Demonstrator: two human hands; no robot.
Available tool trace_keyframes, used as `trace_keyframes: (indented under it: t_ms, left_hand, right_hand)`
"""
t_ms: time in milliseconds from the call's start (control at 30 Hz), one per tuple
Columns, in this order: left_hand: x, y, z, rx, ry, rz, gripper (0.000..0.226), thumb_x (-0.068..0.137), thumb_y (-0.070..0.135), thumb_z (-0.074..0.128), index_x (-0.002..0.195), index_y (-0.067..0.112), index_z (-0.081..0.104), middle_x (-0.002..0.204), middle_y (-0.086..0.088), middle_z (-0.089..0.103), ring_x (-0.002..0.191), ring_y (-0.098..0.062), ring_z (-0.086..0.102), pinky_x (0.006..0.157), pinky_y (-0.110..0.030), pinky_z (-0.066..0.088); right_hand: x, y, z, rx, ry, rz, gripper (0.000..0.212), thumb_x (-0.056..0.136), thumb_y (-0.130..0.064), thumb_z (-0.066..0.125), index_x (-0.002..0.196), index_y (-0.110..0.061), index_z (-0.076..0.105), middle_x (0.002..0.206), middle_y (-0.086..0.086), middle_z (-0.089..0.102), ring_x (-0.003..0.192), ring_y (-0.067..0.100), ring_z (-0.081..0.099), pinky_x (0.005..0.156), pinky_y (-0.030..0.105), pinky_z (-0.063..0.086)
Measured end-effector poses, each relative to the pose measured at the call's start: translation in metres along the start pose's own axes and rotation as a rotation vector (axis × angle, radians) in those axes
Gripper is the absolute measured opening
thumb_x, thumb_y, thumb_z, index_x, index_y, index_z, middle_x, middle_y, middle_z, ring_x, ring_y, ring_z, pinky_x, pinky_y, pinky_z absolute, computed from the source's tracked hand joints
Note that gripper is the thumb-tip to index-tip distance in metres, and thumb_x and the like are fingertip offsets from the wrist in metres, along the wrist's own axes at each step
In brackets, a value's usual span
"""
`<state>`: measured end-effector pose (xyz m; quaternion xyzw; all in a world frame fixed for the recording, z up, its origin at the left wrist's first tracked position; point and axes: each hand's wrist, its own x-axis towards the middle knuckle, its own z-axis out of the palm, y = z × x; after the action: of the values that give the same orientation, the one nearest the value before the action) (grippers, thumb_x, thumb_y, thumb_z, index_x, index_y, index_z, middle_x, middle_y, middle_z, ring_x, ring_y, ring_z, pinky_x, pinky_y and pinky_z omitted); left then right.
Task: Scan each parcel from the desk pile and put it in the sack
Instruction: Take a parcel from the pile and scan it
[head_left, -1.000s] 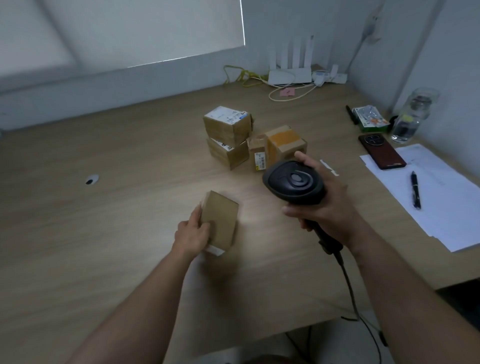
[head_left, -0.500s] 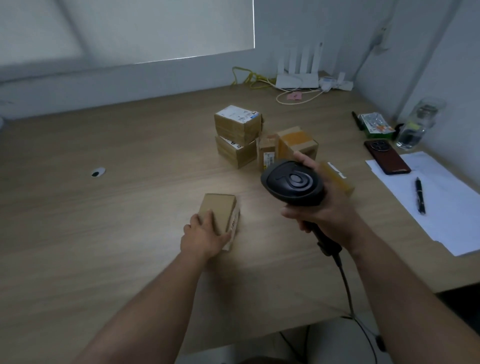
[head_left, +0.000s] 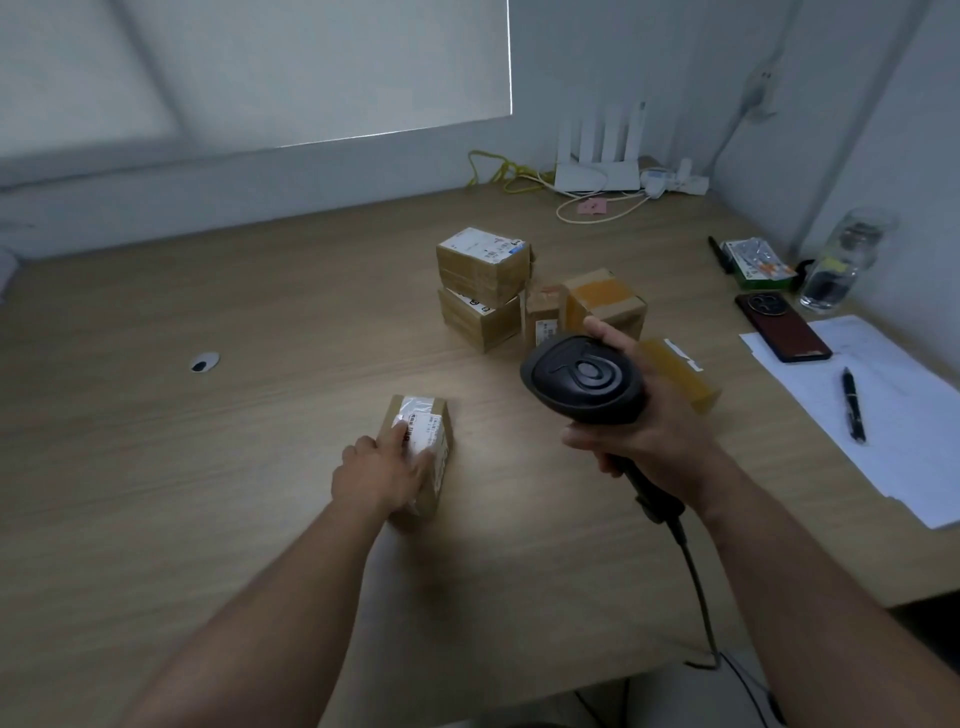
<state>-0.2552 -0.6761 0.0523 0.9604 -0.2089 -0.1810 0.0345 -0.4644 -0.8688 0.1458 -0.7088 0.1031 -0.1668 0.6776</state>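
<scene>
Parcel in play (head_left: 427, 415) sits flat on the desk (head_left: 208, 493), label side up, near the front edge and well apart from the pile. Left hand (head_left: 382, 475) rests on its near end, fingers fairly straight across the label, pressing down rather than wrapping round it. Part of the label is covered by those fingers. Right hand (head_left: 655, 434) is curled tight round the handle of the black scanner (head_left: 582, 379), held above the desk to the right of the parcel, with its head turned toward the camera. Its cable (head_left: 696, 571) drops off the front edge of the desk. Behind the scanner is the pile: two stacked boxes (head_left: 483, 265), a small box (head_left: 541, 318) beside them, an orange-taped box (head_left: 602, 299), and a flat box (head_left: 680, 371) partly hidden by the right hand. Nothing lies between scanner and parcel. On the right side of the desk are white paper sheets (head_left: 893, 364) with a pen (head_left: 852, 402) on top, and a dark phone (head_left: 782, 327) overlapping the paper's far corner. A glass jar (head_left: 841, 260), a green packet (head_left: 758, 265) and a black marker (head_left: 719, 254) sit against the wall. At the back are a white router (head_left: 597, 174), a yellow cable (head_left: 498, 169) and a pink note (head_left: 592, 207). There is a cable hole (head_left: 204, 362) in the desk to the left.
</scene>
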Motion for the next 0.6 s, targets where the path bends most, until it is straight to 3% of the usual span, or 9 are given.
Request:
trace_keyframes:
  t_ms: [67,200,267,333,400,467,533,600]
  left_hand:
    - [0.0,0.004,-0.001,0.001,0.043,-0.025,0.074,0.085,0.068,0.051,0.146,0.035,0.027,0.135,-0.012,0.044,0.125,-0.032,0.038,0.097,-0.041,0.038]
    - [0.001,0.003,-0.009,-0.122,0.023,-0.092,0.079,0.08,0.057,0.063,0.147,0.033,0.029,0.131,-0.015,0.046,0.123,-0.034,0.041,0.097,-0.039,0.039]
    - [0.004,-0.005,-0.014,-0.29,-0.001,-0.12,0.083,0.075,0.05,0.068,0.147,0.033,0.029,0.13,-0.016,0.05,0.12,-0.035,0.046,0.098,-0.038,0.042]
    - [0.005,-0.012,-0.022,-0.602,0.01,-0.114,0.091,0.061,0.043,0.075,0.141,0.034,0.034,0.126,-0.011,0.058,0.111,-0.031,0.056,0.093,-0.04,0.05]
    - [0.003,-0.017,-0.031,-0.903,0.065,-0.066,0.09,0.068,0.021,0.079,0.143,0.032,0.032,0.12,-0.007,0.061,0.103,-0.026,0.061,0.079,-0.037,0.055]
    - [0.002,-0.02,-0.042,-1.047,0.087,-0.018,0.09,0.078,0.002,0.073,0.15,0.029,0.026,0.116,-0.008,0.061,0.101,-0.024,0.061,0.074,-0.032,0.052]
    - [0.004,-0.023,-0.054,-1.104,0.118,0.04,0.091,0.079,0.0,0.072,0.151,0.032,0.025,0.117,-0.009,0.062,0.103,-0.024,0.062,0.08,-0.034,0.05]
    - [0.005,-0.027,-0.067,-1.135,0.142,0.076,0.086,0.081,0.002,0.071,0.149,0.033,0.03,0.119,-0.009,0.062,0.104,-0.023,0.062,0.076,-0.031,0.049]
  right_hand:
    - [0.002,-0.001,0.001,-0.008,-0.006,0.004,0.091,0.057,-0.013,0.081,0.126,-0.058,0.041,0.132,-0.002,0.054,0.055,0.02,0.057,0.046,0.033,0.048]
    - [0.005,-0.004,0.002,-0.015,-0.009,0.01,0.093,0.057,-0.012,0.081,0.13,-0.053,0.04,0.132,0.0,0.052,0.055,0.017,0.057,0.046,0.031,0.048]
    - [0.005,-0.004,0.003,-0.013,-0.008,0.005,0.093,0.058,-0.011,0.081,0.131,-0.051,0.04,0.131,0.001,0.054,0.054,0.017,0.056,0.046,0.032,0.047]
    - [0.006,-0.004,0.005,-0.007,-0.008,0.007,0.094,0.058,-0.01,0.081,0.132,-0.05,0.04,0.13,0.001,0.055,0.053,0.018,0.056,0.045,0.033,0.047]
    - [0.007,-0.006,0.007,0.006,-0.017,0.009,0.093,0.058,-0.01,0.08,0.133,-0.05,0.04,0.13,0.002,0.055,0.054,0.02,0.056,0.046,0.033,0.047]
    - [0.008,-0.008,0.009,0.03,-0.031,0.003,0.092,0.059,-0.009,0.079,0.133,-0.049,0.04,0.129,0.003,0.055,0.055,0.021,0.056,0.046,0.033,0.048]
    - [0.01,-0.01,0.012,0.044,-0.046,-0.011,0.093,0.062,-0.007,0.081,0.134,-0.048,0.039,0.128,0.007,0.056,0.056,0.023,0.057,0.046,0.033,0.048]
    - [0.012,-0.013,0.013,0.054,-0.061,-0.023,0.095,0.064,-0.006,0.083,0.138,-0.046,0.039,0.125,0.012,0.057,0.056,0.024,0.058,0.047,0.033,0.048]
